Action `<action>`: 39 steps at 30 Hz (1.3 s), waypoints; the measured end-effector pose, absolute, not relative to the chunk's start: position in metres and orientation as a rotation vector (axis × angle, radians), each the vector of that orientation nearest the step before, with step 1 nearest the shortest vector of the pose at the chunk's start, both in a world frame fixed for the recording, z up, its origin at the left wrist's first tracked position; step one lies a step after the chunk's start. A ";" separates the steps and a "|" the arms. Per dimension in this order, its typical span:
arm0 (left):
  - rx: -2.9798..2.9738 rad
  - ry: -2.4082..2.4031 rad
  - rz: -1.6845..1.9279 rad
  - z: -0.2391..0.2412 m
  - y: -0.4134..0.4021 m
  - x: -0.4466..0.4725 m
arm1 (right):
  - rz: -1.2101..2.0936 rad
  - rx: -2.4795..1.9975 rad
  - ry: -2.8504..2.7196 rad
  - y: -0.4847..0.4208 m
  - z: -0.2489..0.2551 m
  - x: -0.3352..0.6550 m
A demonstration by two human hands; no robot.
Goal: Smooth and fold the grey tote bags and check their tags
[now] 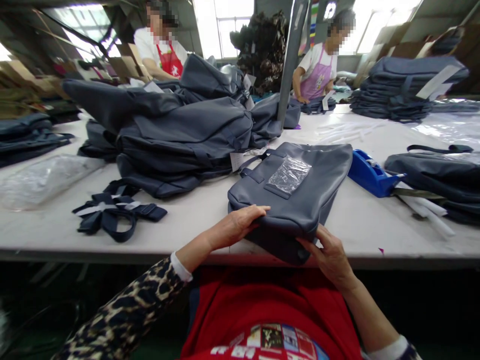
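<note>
A dark blue-grey bag lies on the worktable in front of me, its near edge close to the table's front. On its face is a pocket window covered with wrinkled clear plastic. My left hand grips the bag's near left edge, the thumb stretched along the top and the other fingers partly hidden below. At the near right corner, my right hand is closed on the bag, with thumb and fingers pressed to its side. The bag's underside is hidden.
Left of the bag lies a bundle of dark straps, with a heap of similar bags behind. A blue tape dispenser stands at the right, beside more bags. A metal post rises behind. Two co-workers stand across the table.
</note>
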State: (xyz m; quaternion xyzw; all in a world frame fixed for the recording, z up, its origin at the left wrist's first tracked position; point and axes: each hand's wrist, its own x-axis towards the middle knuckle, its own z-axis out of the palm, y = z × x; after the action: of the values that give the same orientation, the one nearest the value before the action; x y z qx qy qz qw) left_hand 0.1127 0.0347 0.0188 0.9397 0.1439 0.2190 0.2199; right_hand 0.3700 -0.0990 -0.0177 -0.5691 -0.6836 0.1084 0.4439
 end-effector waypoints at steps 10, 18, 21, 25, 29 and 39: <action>2.746 0.495 0.983 -0.007 0.014 0.103 | 0.456 -1.382 -1.851 -0.102 -0.017 0.381; 2.620 0.500 0.897 0.004 0.021 0.092 | 0.477 -1.407 -1.869 -0.100 -0.004 0.379; 2.357 0.778 1.197 -0.007 0.002 0.091 | 0.482 -1.403 -1.863 -0.099 -0.006 0.374; 1.902 1.087 1.540 -0.031 -0.039 0.095 | 0.533 -1.390 -1.892 -0.096 -0.016 0.368; 2.062 1.041 1.498 -0.027 -0.058 0.103 | 0.558 -1.359 -1.931 -0.091 -0.026 0.363; 2.686 0.567 1.093 -0.005 -0.018 0.113 | 0.511 -1.371 -1.896 -0.101 -0.041 0.364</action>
State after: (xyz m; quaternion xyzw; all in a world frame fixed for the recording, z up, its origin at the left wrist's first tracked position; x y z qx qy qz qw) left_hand 0.1126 -0.0183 -0.0049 0.9050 0.1911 0.3684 0.0933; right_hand 0.3644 -0.1012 -0.0408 -0.5330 -0.7372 0.1988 0.3645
